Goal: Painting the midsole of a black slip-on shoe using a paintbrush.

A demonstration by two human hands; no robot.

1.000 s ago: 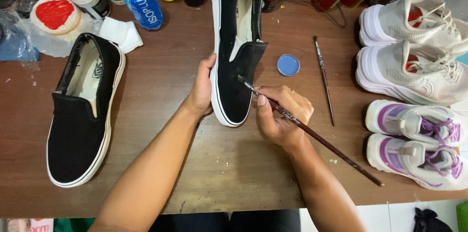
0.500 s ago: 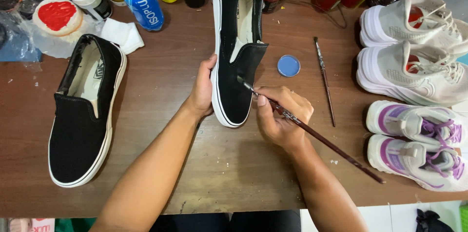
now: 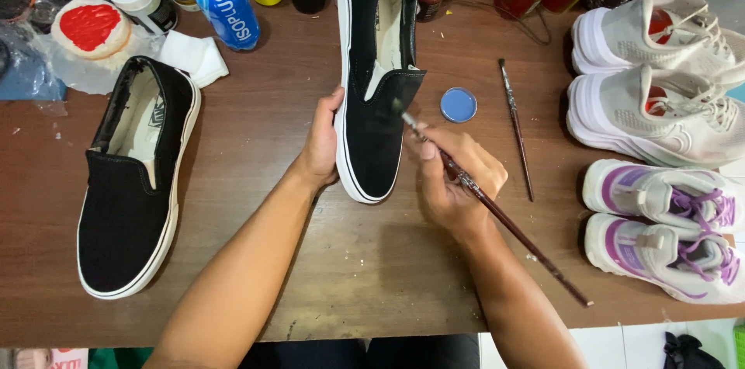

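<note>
left hand (image 3: 322,144) grips black slip-on shoe (image 3: 376,82) (toe end) | right hand (image 3: 454,179) beside shoe pinches paintbrush (image 3: 485,202), bristles touching shoe

Matt black canvas shoe (image 3: 376,105) — worn, scuffed wooden table (image 3: 372,276).

Both forearms are bare from elbow to wrist, with no sleeves in view. The left hand (image 3: 322,144) and right hand (image 3: 454,183) wear no gloves, rings, watch or bands; dark trousers show at six o'clock.
</note>
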